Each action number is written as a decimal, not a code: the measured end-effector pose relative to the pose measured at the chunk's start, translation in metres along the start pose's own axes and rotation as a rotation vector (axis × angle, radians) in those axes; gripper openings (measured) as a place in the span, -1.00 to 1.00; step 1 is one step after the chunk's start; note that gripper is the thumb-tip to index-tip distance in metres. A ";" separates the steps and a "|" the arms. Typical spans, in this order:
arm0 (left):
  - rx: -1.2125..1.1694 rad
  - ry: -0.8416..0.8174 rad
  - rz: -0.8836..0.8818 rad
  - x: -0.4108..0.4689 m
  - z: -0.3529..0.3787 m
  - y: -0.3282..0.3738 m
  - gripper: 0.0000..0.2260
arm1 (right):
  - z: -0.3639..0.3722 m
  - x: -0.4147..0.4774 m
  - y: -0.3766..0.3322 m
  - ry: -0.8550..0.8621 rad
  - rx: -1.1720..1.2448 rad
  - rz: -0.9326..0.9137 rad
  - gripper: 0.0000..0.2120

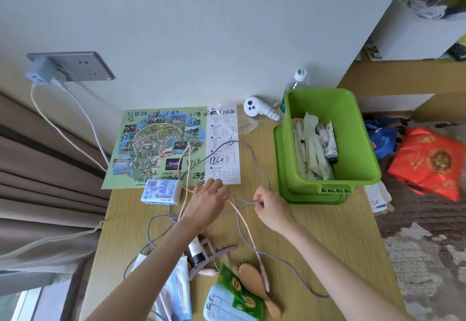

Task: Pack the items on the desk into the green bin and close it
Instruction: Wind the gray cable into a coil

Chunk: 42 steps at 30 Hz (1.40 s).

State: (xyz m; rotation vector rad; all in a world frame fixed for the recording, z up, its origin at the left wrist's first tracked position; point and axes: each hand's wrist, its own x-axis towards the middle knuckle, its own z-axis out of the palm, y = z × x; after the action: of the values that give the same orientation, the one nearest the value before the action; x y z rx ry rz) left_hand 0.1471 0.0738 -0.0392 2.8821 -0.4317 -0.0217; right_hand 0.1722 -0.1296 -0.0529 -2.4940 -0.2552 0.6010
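The open green bin (353,129) stands at the desk's right, resting on its green lid (280,164), with several packets and tubes inside. A grey-purple cable (254,164) and a pink cable (245,230) lie tangled across the desk's middle. My left hand (208,201) grips both cables at mid-desk. My right hand (271,203) pinches the grey-purple cable just right of it. Near the front edge lie a wooden hairbrush (254,284), green tea packets (234,288), a blue pouch (222,305), a hair clip (214,255) and a small bottle (196,251).
A printed map sheet (156,144) covers the desk's back left, a blue-white packet (161,191) at its near edge. A white controller (259,107) and a water bottle (296,83) stand by the wall. Charger leads hang from the wall socket (73,66). A red bag (431,162) lies on the floor.
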 end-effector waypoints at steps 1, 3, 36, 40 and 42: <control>-0.013 0.023 0.011 -0.004 -0.003 0.000 -0.83 | 0.003 0.002 -0.001 -0.011 0.023 0.045 -0.92; -0.024 0.037 0.024 -0.016 -0.005 -0.002 -0.83 | 0.010 0.006 -0.007 -0.047 0.061 0.162 -0.81; -0.450 0.155 -0.302 -0.026 -0.009 -0.007 -0.87 | -0.113 -0.002 -0.082 0.365 0.300 -0.189 -0.75; -0.421 0.247 -0.260 -0.026 -0.021 -0.006 -0.89 | -0.127 -0.001 -0.085 0.483 0.358 -0.208 -0.77; -0.442 0.237 -0.252 -0.026 -0.025 -0.007 -0.90 | -0.136 0.000 -0.089 0.530 0.378 -0.224 -0.77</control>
State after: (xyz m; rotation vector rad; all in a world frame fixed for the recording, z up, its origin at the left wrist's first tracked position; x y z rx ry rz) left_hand 0.1258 0.0930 -0.0164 2.4434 -0.0118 0.1600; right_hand 0.2312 -0.1201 0.0983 -2.1221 -0.1897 -0.1066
